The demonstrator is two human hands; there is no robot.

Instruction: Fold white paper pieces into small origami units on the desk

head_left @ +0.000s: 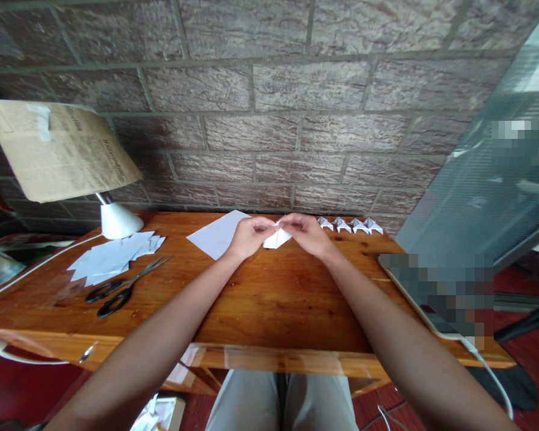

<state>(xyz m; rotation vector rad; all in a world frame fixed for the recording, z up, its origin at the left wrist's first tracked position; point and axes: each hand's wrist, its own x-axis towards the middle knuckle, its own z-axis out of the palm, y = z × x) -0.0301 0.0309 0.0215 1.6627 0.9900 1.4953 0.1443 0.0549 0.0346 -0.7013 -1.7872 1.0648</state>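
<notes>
Between my two hands, over the back middle of the desk, is a small folded piece of white paper [276, 240]. My left hand [250, 234] pinches its upper left side with thumb and fingers. From the other side, my right hand [306, 230] pinches it near the top, so the fingertips almost meet. A flat sheet of white paper [213, 234] lies beside and partly behind my left hand. To the right of my right hand, several folded white paper shapes [342, 225] stand in a row near the wall.
Black-handled scissors [128, 286] and a pile of cut paper [110, 258] lie on the left of the wooden desk [269, 305]. Behind them stands a lamp [119, 220] with a newsprint shade. At the right edge rests a tablet-like device [422, 293] with a white cable [491, 374].
</notes>
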